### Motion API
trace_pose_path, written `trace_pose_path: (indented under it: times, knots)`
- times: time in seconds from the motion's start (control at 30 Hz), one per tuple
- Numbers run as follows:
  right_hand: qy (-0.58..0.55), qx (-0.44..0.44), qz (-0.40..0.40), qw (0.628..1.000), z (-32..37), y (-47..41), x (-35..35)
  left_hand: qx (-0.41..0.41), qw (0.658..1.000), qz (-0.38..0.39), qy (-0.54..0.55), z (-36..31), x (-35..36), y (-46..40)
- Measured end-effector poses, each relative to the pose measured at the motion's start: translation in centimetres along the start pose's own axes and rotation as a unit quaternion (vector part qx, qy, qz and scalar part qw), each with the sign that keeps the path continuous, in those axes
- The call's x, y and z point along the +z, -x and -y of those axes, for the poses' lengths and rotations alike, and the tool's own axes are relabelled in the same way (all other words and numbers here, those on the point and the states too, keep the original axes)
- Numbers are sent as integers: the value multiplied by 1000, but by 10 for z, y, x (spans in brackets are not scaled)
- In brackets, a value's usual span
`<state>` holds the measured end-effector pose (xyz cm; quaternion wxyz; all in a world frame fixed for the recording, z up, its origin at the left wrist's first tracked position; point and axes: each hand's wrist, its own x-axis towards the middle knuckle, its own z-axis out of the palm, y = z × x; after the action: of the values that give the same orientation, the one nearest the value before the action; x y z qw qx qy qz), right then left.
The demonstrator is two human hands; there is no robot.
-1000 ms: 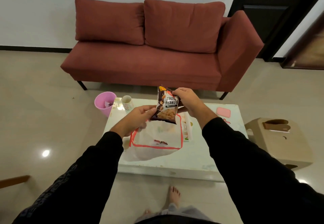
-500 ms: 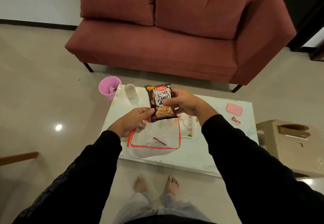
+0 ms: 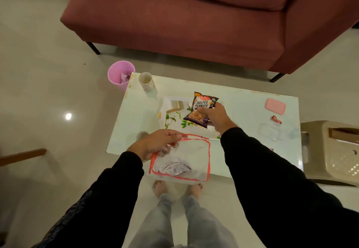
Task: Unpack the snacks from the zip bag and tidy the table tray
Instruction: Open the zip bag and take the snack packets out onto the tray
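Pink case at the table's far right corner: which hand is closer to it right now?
Right. The right hand, holding the peanut packet, is just left of the pink case; the left hand grips the zip bag farther away.

Your salted peanuts packet (image 3: 202, 110): dark, orange top, upright and tilted, over the floral tray (image 3: 174, 120) mid-counter. The tray lies flat, white with leaf print. Your zip bag (image 3: 181, 159): clear, red-edged, at the near counter edge, hanging partly past it, with one silvery packet (image 3: 175, 169) inside.
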<state>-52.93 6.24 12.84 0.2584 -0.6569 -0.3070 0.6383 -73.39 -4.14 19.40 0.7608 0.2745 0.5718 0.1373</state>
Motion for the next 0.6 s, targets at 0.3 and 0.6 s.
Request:
trace_pose_path:
  times: [0.3,0.6]
  knots:
    - [99,66,-81,990,-142,-122,8,-69,997,31,9,18,-17,-62]
    - [160,95,-114,976,-175,-164,11,-82,994,8,68,42,-33,-93]
